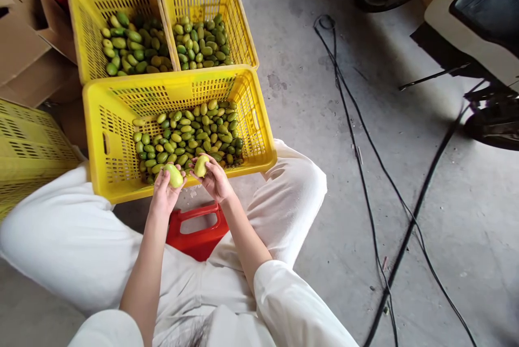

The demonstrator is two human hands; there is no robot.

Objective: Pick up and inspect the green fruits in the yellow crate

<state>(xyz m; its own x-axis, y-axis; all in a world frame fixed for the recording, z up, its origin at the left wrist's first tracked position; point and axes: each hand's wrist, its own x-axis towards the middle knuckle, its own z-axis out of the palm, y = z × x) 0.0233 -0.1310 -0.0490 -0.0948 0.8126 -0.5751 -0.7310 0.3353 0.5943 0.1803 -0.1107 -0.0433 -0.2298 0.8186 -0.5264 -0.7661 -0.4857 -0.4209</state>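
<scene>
My left hand [165, 190] is closed around a pale green, oval fruit [174, 176]. Close beside it, my right hand [216, 180] grips a second fruit [201, 165], yellowish green and a little smaller in view. Both are held over the near rim of a yellow plastic crate [121, 191]. Many similar small green and yellow-green fruits [190, 133] lie inside that crate, below and beyond my fingers. What kind of fruit they are, I cannot tell for sure.
Two more yellow crates [77, 39] with fruit adjoin the far side. A red stool [198, 241] sits between my legs. Cardboard boxes [24, 60] and another yellow crate [32, 141] are on the left. Black cables [360, 125] cross the floor near a parked vehicle [478, 22].
</scene>
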